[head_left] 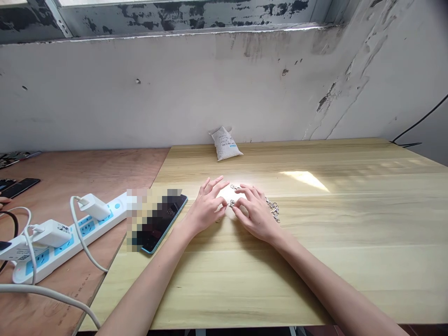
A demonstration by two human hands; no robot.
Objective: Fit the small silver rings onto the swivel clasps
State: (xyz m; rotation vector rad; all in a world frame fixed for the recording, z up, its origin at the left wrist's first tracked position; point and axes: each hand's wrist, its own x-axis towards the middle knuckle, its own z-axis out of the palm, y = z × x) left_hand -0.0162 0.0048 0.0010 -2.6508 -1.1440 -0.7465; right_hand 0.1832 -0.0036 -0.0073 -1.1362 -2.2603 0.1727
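My left hand (209, 205) rests low over the wooden table, thumb and forefinger pinched together beside a small silver metal piece (231, 203). From the other side, my right hand (255, 210) pinches that piece between thumb and forefinger. Its exact kind is too small to tell; whether the left fingertips grip it too is hidden. Right of my right hand lies a small heap of silver metal links or clasps (274, 209), partly covered by the hand. More silver pieces (234, 186) lie just beyond the fingertips.
A white printed packet (227, 144) stands near the wall. Left of my left arm lies a phone (164, 224), partly pixelated. A white power strip (87, 228) with chargers and cables crosses the adjoining brown table (115, 168). Another person's hand (4, 200) shows at the left edge.
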